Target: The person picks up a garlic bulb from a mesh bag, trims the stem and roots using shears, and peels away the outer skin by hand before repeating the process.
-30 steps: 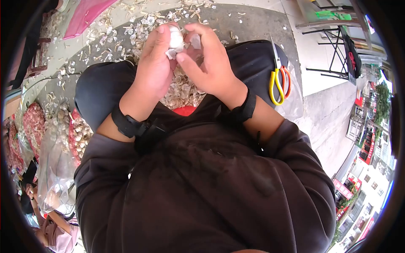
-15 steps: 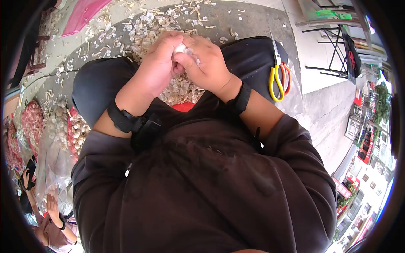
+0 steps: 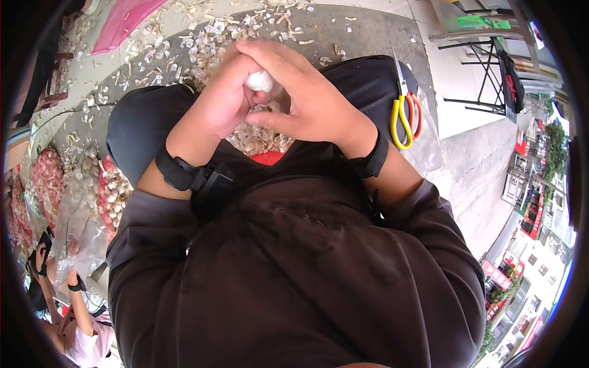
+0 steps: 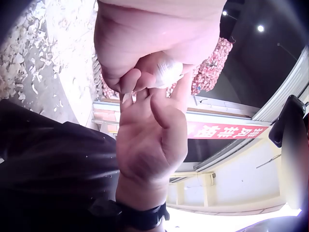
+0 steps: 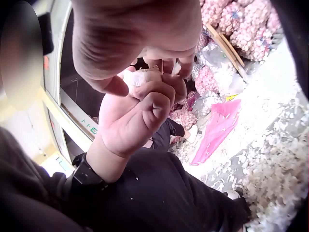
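Above the lap in the head view, the left hand (image 3: 211,107) grips a white garlic bulb (image 3: 259,81) in curled fingers. The right hand (image 3: 316,101) lies across the tips of the left hand, its fingers stretched out and its thumb apart below the bulb. In the left wrist view the bulb (image 4: 169,72) shows beside the left hand's bent fingers, with the right palm (image 4: 149,140) facing it. From the right wrist, the bulb (image 5: 140,78) is seen within the left hand (image 5: 133,113), close under the right hand's fingers; their exact contact is partly hidden.
Yellow-and-orange scissors (image 3: 402,122) lie by the right knee. Loose skins (image 3: 264,132) fill the space between the legs and litter the floor. Net bags of garlic (image 3: 116,196) and another person (image 3: 86,337) are at lower left; a pink sheet (image 3: 126,24) lies ahead.
The hands closed together over the bulb, then the right hand's fingers straightened and its thumb moved away. The left hand keeps its grip. The other person's arms at lower left have shifted.
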Motion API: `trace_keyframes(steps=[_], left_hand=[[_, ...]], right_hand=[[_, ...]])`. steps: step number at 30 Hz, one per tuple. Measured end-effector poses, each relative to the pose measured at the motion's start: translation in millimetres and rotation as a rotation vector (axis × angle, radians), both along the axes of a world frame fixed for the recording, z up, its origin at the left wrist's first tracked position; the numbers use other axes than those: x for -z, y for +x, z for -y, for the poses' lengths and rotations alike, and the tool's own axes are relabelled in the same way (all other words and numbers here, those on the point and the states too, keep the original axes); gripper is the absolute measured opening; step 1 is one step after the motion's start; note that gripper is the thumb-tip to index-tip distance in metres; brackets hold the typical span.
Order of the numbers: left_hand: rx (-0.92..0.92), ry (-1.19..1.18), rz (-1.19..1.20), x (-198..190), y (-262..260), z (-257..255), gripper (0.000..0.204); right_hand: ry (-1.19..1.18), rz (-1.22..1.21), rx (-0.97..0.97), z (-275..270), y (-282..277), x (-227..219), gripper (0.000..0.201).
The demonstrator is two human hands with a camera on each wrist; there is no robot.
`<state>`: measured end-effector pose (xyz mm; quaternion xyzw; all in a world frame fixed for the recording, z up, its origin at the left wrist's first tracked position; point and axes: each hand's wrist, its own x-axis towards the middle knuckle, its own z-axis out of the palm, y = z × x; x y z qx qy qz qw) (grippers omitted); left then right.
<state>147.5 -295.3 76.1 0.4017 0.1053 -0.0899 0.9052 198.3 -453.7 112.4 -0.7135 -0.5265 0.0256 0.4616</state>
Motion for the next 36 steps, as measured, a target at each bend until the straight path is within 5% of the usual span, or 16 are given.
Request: trace_keyframes(steps=[3,8,14,17,20,25,28,33,36], left_hand=[[0.029,-0.013,-0.036,-21,-5,7,0.019],[0.244,-0.206,-0.015,-3,-3,-3,0.025],[0.16,-0.062,-0.015,-17,-3,2,0.035],[-0.06,-0.031,-0.119,-38,1,19,0.044],[-0.031,-0.021,-0.101,-27,-1,10,0.051],[0.161,0.09,-0.069,-13,-4,-4,0.049],[0.167,-0.089,-0.068,-8,-4,-10,0.037],[-0.045,0.187,0.031,-15,-3,0,0.04],[-0.016,0.445,0.123,-9,-2,-1,0.043]], right_hand=[[-0.016,-0.014,0.055,5,5,5,0.058],[0.14,-0.054,0.247,2,-2,28,0.024],[0.092,-0.218,0.366,1,-5,11,0.021],[0.232,0.007,0.271,-7,-5,9,0.026],[0.15,0.168,0.131,1,3,9,0.032],[0.198,0.032,0.322,2,-6,11,0.013],[0.005,0.043,0.466,7,2,15,0.007],[-0.194,0.166,0.467,6,-8,10,0.065],[-0.07,-0.019,0.035,9,-3,-6,0.064]])
